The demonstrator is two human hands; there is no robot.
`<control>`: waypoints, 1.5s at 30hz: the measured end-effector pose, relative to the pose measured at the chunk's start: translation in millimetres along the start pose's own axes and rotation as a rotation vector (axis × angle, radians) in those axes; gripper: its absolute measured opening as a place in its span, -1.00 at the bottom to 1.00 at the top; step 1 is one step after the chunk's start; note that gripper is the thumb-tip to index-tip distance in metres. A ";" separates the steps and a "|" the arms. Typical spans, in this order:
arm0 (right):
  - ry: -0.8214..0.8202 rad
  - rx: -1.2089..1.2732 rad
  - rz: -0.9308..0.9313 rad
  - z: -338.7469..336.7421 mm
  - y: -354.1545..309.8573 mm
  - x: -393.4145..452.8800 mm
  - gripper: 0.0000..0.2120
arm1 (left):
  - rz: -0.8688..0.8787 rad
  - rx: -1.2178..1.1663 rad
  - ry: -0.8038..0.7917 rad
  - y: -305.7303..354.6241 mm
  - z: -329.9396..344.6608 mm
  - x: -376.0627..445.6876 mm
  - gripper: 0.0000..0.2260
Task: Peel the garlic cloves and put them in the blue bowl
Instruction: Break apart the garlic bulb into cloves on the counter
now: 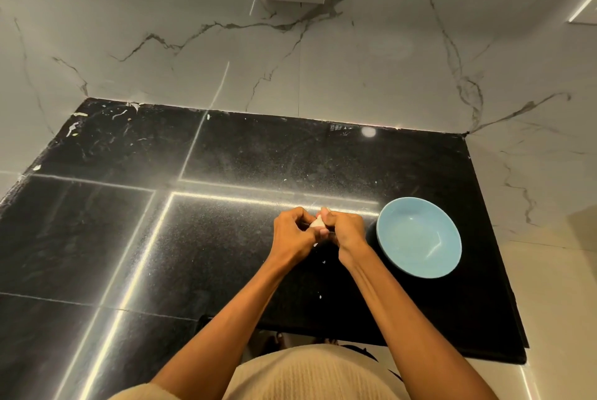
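Just left of the empty bowl (419,237), above the counter (226,238), the left hand (292,233) and right hand (344,227) both pinch one garlic clove (317,222) in curled fingers; judged light, firm, with brittle, slippery skin best gripped at its ends.

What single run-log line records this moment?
step: peeling | left hand + right hand: hold garlic | bowl: empty, right of hands
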State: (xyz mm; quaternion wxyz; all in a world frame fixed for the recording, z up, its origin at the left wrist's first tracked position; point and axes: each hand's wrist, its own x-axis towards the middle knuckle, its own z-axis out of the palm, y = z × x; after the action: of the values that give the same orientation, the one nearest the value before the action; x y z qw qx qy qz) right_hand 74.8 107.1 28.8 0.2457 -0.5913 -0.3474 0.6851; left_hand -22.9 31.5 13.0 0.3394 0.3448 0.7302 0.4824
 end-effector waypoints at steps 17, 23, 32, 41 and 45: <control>-0.125 -0.516 -0.155 -27.1 12.2 12.4 -0.78 | -0.249 -0.232 -0.043 -0.1 -10.2 12.1 -0.87; -0.230 -0.790 -0.490 -22.1 -6.6 2.9 -0.60 | -0.215 -0.095 -0.052 0.3 -6.9 9.6 -0.84; -0.268 -0.678 -0.611 -18.5 -4.9 -0.6 -0.77 | -0.185 -0.335 0.075 1.0 -5.6 1.4 -0.82; -0.343 -0.298 -0.376 -13.9 2.7 -2.8 -0.85 | -0.030 -0.067 0.120 12.3 -6.2 -2.6 -0.91; -0.259 -0.286 -0.384 -8.5 10.4 -2.5 -0.89 | 0.057 0.030 0.112 13.6 -4.3 -4.9 -0.86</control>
State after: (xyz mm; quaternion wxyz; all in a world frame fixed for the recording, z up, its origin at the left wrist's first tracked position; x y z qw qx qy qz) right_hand 84.3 100.2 22.0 0.2388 -0.4506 -0.5749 0.6398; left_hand -21.5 29.5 27.8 0.2787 0.3430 0.7451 0.4995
